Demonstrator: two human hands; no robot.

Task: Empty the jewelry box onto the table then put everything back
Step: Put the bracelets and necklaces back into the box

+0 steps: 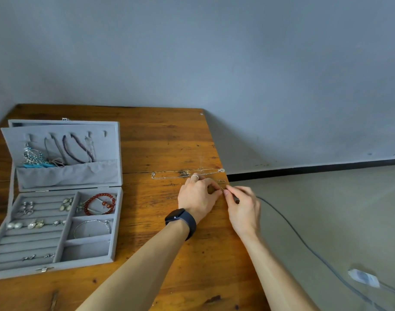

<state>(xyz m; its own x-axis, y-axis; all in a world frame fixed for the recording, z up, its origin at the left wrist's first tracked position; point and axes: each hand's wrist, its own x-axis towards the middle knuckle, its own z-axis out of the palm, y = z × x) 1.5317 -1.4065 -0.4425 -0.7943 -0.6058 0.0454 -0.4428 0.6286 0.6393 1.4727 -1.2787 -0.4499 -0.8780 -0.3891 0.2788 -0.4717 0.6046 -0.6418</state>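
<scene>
At the left of the counter (160, 135): box (80, 265), open, lid (66, 176) upright at its rear, necklaces hanging inside the lid. In the box: earrings (35, 224) on the left rolls; red bracelet (86, 207) in the rear right compartment; bangle (92, 221) in the compartment just in front of it. Right of the box, well apart: chain (181, 173) stretched flat on the counter. Also right of the box, just nearer than the chain: left hand (196, 196), fingers curled, and right hand (243, 207). Both pinch one thin silver piece (222, 188) between fingertips; too small to identify. Farthest right of the box: cable (304, 241) on the floor.
</scene>
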